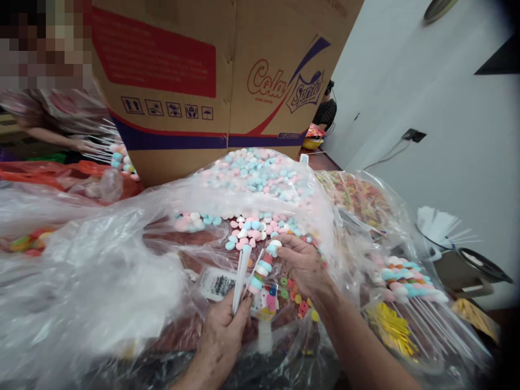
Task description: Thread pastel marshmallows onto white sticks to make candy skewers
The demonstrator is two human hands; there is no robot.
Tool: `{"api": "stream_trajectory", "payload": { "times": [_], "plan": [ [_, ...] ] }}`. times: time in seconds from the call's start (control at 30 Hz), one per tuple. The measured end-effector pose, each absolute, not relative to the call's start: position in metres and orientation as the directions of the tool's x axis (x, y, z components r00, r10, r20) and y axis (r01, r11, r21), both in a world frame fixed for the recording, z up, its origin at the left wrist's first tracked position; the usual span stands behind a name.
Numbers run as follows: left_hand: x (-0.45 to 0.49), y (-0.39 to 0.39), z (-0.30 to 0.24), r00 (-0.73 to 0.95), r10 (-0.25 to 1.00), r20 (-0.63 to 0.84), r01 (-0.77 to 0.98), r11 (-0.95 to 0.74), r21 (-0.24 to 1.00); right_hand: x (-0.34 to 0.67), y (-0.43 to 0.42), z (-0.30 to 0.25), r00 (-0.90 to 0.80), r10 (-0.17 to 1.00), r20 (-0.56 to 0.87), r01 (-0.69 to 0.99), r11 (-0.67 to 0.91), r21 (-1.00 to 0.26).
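My left hand [225, 319] is closed round a bunch of white sticks [241, 276]. One stick leans to the right and carries a candy skewer [260, 275] of blue, white, pink, red and green sweets. At the skewer's upper end, the fingers of my right hand [298, 259] pinch a pale blue and white marshmallow [274, 247]. Loose pink, white and blue marshmallows [247, 233] lie just beyond both hands, spilling from a large clear bag [260, 173]. Beneath my right hand are small coloured gummy rings [303, 306].
A tall cardboard carton [174, 70] stands behind the bag. Finished skewers [410, 279] lie at right beside yellow twist ties [392, 330]. A bag of gummies [361, 197] sits behind them. Crumpled plastic [101, 281] covers the left. Another person's hand [83, 145] holds sticks at far left.
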State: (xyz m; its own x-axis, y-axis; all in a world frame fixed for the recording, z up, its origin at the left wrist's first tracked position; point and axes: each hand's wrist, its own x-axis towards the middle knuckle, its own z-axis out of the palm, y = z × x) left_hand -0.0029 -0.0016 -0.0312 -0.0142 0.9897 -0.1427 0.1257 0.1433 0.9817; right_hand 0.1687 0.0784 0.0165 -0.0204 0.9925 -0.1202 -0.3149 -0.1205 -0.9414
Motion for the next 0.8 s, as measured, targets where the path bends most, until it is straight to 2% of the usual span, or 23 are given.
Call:
{"api": "stream_trajectory", "payload": {
  "times": [0.17,0.3,0.43,0.63,0.8],
  "plan": [
    [-0.004,-0.002,-0.034,0.011,0.991,-0.134,0.155,0.13,0.979,0.172,0.078,0.007,-0.06,0.997,-0.038,-0.198,-0.05,-0.979],
    [-0.004,-0.002,-0.041,-0.011,0.99,-0.138,0.104,0.138,0.985,0.176,0.076,0.009,-0.086,0.996,0.027,0.135,0.039,-0.99],
    [-0.003,-0.002,-0.039,-0.001,0.991,-0.13,0.137,0.129,0.982,0.179,0.075,0.018,-0.134,0.987,0.088,0.423,0.138,-0.896],
    [-0.003,-0.002,-0.035,-0.021,0.991,-0.136,0.135,0.137,0.981,0.18,0.07,0.024,-0.25,0.952,0.177,0.522,0.287,-0.803],
    [-0.003,-0.002,-0.041,-0.042,0.984,-0.174,0.136,0.178,0.975,0.175,0.064,0.011,-0.304,0.84,0.448,0.562,0.538,-0.628]
  ]
}}
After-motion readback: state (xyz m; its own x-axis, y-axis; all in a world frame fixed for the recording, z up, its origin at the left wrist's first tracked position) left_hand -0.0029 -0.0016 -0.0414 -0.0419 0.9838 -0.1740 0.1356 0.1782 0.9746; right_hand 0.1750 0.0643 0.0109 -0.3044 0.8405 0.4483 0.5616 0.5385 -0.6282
